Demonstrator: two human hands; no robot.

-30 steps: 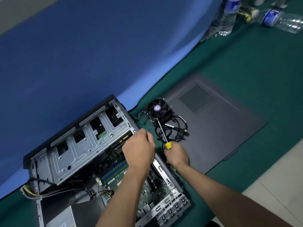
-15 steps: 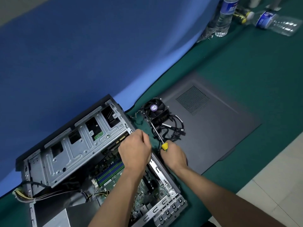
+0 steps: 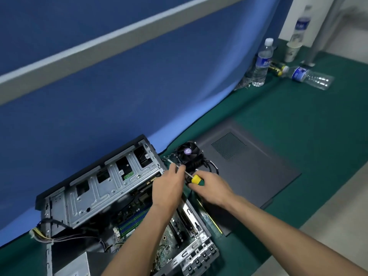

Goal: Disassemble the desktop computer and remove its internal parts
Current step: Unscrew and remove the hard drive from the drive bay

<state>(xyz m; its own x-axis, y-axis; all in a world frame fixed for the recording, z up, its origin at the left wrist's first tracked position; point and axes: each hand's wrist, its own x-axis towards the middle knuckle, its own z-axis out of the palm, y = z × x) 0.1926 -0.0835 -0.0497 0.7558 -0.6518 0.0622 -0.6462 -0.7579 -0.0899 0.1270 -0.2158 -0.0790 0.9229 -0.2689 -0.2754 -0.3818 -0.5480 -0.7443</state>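
The right hand (image 3: 211, 188) grips the screwdriver (image 3: 194, 179) handle; the left hand (image 3: 168, 188) pinches its shaft. Both are above the open case (image 3: 95, 188) edge, beside the fan (image 3: 189, 154).

Even, soft indoor light with faint shadows; slightly blurred throughout, and straight lines bow from wide-angle distortion near edges.
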